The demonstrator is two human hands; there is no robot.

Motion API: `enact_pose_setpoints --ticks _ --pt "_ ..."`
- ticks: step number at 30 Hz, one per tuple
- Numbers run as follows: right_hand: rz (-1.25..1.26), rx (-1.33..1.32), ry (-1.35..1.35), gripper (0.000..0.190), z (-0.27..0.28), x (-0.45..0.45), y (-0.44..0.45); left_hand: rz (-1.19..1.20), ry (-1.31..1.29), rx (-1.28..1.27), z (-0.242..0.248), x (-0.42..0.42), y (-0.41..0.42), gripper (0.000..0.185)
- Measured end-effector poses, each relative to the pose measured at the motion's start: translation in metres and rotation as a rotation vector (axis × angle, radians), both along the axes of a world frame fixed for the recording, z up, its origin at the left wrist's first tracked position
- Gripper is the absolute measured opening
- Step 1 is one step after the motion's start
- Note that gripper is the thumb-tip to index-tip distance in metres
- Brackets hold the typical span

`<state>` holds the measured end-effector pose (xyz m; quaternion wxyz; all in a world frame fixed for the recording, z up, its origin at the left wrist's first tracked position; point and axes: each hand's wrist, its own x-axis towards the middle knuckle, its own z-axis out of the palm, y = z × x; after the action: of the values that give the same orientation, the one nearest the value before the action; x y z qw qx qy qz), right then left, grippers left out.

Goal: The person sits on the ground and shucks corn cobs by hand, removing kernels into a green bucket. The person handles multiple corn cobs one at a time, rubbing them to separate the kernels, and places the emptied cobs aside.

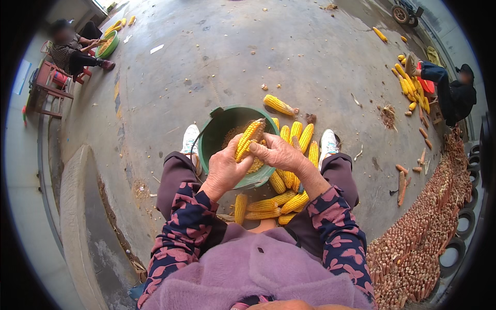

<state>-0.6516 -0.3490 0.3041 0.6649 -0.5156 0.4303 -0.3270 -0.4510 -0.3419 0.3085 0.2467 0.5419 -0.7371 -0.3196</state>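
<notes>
An ear of yellow corn (248,140), partly stripped of its kernels on the right side, is held over a green bucket (209,155). My left hand (226,164) wraps around the ear's lower left. From the right, my right hand (282,153) grips it too, its thumb against the stripped side; its other fingers are partly hidden. Loose kernels (255,167) lie in the bucket between my feet. Beside it, several whole ears (288,178) are heaped on the floor, some below my right forearm.
One ear (279,105) lies beyond the bucket. Bare cobs (414,255) are piled along the right wall near tires (452,256). Two people sit apart: one (73,48) at upper left with a green basin (108,45), another (451,91) at right by more ears (410,87).
</notes>
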Motion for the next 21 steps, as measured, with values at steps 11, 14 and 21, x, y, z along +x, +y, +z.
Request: enact_pose_setpoints --ticks 11,14,21 --pt "0.007 0.012 -0.08 0.048 -0.01 0.005 0.003 -0.03 -0.026 -0.062 -0.001 0.001 0.003 0.062" --pt "-0.039 0.044 -0.017 0.047 -0.007 0.01 0.004 -0.056 -0.165 -0.2 -0.006 -0.002 0.005 0.066" --pt "-0.018 0.083 -0.1 0.046 -0.014 0.011 0.004 0.007 -0.067 0.082 -0.005 0.002 0.001 0.061"
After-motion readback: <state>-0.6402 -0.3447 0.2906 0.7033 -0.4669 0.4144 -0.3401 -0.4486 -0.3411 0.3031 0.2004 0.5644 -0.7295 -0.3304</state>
